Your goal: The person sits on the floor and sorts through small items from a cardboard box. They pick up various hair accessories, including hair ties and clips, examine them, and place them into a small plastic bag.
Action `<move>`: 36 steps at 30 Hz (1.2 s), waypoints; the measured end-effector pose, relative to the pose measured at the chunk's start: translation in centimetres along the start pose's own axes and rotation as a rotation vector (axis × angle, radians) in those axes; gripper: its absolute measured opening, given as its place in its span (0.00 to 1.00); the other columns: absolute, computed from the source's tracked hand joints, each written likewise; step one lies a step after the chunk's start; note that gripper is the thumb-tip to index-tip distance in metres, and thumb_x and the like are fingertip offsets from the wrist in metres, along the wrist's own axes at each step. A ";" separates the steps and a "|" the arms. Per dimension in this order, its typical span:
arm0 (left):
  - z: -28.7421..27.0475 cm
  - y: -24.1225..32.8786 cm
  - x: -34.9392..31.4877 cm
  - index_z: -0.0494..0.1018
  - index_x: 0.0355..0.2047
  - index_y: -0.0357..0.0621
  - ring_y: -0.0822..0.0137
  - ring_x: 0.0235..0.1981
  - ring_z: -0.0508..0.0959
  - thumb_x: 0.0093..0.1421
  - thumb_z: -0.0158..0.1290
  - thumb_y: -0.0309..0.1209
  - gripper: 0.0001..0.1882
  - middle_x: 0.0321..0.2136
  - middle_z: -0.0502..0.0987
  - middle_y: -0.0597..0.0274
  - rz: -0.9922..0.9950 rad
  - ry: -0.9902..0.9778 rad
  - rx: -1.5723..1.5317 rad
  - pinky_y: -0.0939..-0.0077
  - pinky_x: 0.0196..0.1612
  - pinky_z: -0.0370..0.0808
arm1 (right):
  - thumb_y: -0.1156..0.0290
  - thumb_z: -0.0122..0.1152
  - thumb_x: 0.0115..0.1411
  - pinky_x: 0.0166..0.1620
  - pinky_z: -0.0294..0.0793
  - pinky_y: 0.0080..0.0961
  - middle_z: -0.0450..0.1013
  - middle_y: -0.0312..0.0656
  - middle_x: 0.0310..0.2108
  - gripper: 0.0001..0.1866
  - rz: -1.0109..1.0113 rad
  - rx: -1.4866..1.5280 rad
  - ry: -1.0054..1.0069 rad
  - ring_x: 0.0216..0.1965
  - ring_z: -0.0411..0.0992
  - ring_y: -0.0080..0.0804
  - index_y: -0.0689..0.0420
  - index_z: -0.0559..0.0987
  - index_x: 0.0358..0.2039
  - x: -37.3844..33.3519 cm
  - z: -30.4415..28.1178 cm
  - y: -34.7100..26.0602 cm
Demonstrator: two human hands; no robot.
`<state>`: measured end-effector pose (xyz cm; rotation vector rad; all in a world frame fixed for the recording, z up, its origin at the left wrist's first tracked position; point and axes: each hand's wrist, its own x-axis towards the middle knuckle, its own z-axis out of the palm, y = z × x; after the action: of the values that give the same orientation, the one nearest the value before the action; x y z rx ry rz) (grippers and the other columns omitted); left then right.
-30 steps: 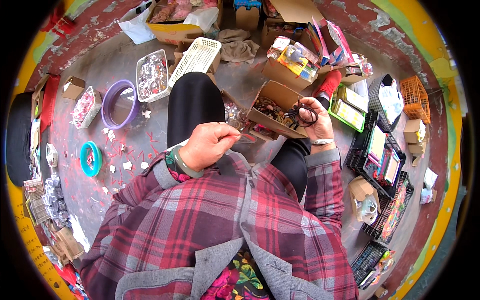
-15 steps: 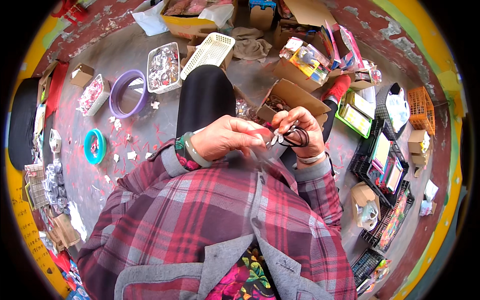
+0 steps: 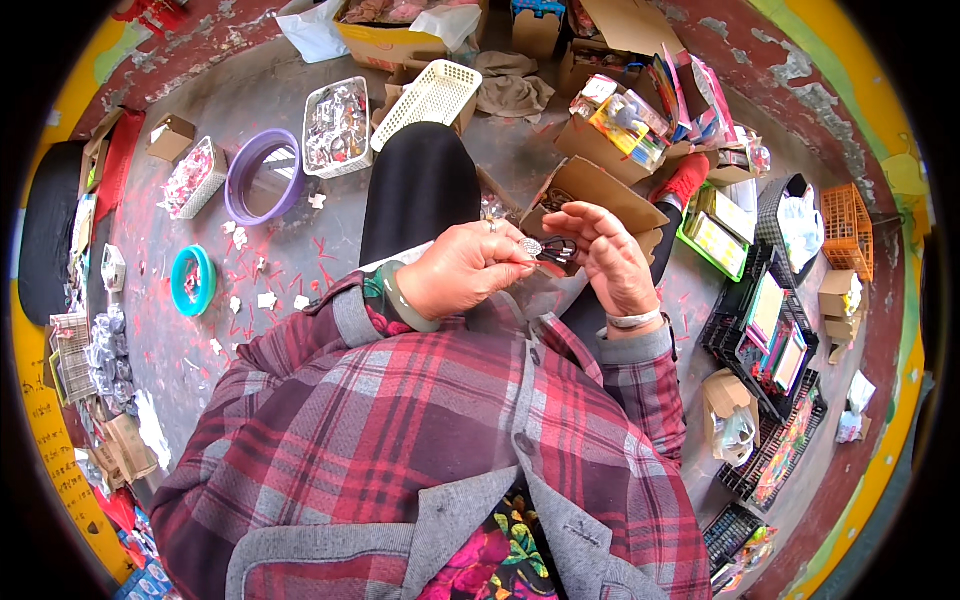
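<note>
My left hand [image 3: 460,272] pinches an elastic hair tie with a silver, sparkly ornament [image 3: 531,246] between thumb and fingertips. Its dark cord loops [image 3: 562,250] stick out to the right. My right hand [image 3: 618,262] is raised just beside the loops, fingers stretched and palm turned inward, with nothing visible gripped in it. Below the hands lies a piece of clear plastic [image 3: 545,290], partly hidden by the jacket. Just beyond the hands, an open cardboard box [image 3: 635,208] stands between my legs with dark small items inside.
On the left floor are a purple basin [image 3: 235,185], a turquoise basin [image 3: 208,280] and white baskets, one [image 3: 308,140] with wrapped pieces. Black crates [image 3: 712,335] and a green tray [image 3: 735,272] stand at the right. Red and white scraps litter the floor.
My right hand has let go of the hair tie and spread its fingers. My left hand now holds the tie by its silver ornament. The view has shifted slightly.
</note>
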<state>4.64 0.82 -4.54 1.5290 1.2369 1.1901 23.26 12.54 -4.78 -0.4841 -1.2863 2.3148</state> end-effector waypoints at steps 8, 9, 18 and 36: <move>0.3 0.1 0.0 0.76 0.32 0.38 0.66 0.33 0.74 0.53 0.54 0.22 0.05 0.30 0.75 0.59 0.039 -0.021 0.122 0.75 0.35 0.70 | 0.72 0.60 0.52 0.29 0.65 0.11 0.70 0.31 0.30 0.15 0.137 -0.410 0.013 0.26 0.65 0.14 0.61 0.74 0.40 0.0 0.7 0.9; 0.3 -0.2 -0.2 0.76 0.32 0.38 0.66 0.34 0.74 0.53 0.54 0.23 0.05 0.30 0.75 0.59 0.002 -0.023 0.071 0.75 0.36 0.71 | 0.72 0.60 0.53 0.28 0.65 0.11 0.71 0.30 0.25 0.12 0.094 -0.432 0.030 0.25 0.66 0.13 0.61 0.75 0.37 0.0 0.9 1.0; -0.1 0.2 0.1 0.75 0.29 0.31 0.76 0.24 0.74 0.54 0.55 0.27 0.09 0.25 0.75 0.63 -0.686 0.004 -0.295 0.83 0.28 0.73 | 0.77 0.60 0.52 0.30 0.67 0.13 0.74 0.36 0.30 0.11 -0.071 -0.299 0.372 0.27 0.68 0.17 0.64 0.78 0.38 -1.0 0.5 -1.0; 0.0 -0.6 0.0 0.76 0.27 0.32 0.79 0.24 0.72 0.54 0.53 0.26 0.07 0.22 0.76 0.65 -0.571 0.053 -0.282 0.84 0.29 0.70 | 0.81 0.61 0.47 0.28 0.67 0.18 0.71 0.40 0.24 0.11 -0.334 -0.981 0.190 0.25 0.69 0.25 0.61 0.80 0.33 -0.8 3.8 -0.3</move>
<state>4.51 0.90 -5.11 0.8591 1.3527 0.9712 22.14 9.58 -2.51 -0.6890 -2.1452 1.2161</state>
